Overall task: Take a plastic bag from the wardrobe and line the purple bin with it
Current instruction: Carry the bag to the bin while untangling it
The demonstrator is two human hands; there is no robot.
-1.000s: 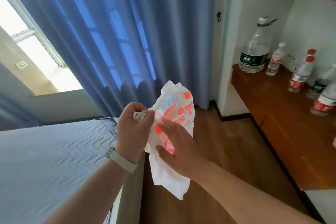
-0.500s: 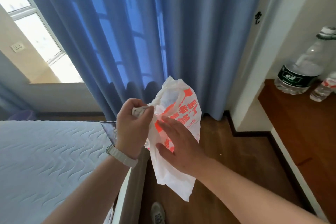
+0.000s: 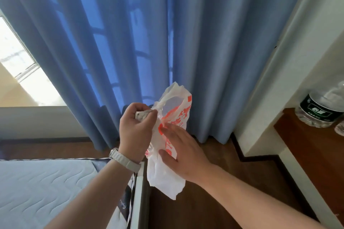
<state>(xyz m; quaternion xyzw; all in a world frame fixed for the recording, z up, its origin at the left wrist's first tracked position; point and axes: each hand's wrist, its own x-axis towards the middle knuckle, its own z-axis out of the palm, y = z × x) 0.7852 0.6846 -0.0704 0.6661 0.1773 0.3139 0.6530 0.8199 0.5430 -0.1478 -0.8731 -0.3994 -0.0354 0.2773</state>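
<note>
The left hand (image 3: 136, 130) is clenching a bunched handle of the plastic bag (image 3: 168, 139), fist tight, watch (image 3: 123, 160) on the wrist. The right hand (image 3: 183, 151) is lying flat and released against the bag's printed side. The bag is hanging mid-air before the blue curtain (image 3: 149, 42), above the floor (image 3: 232, 182) beside the bed (image 3: 46, 188).

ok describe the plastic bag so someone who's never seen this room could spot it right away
Start at the big blue curtain filling the middle of the view and follow it down to its hem. In front of it, two bare hands hold up the plastic bag: the left hand, with a white watch, pinches its top, and the right hand lies flat against it. It is the only crumpled white thing with orange-red print.
</note>
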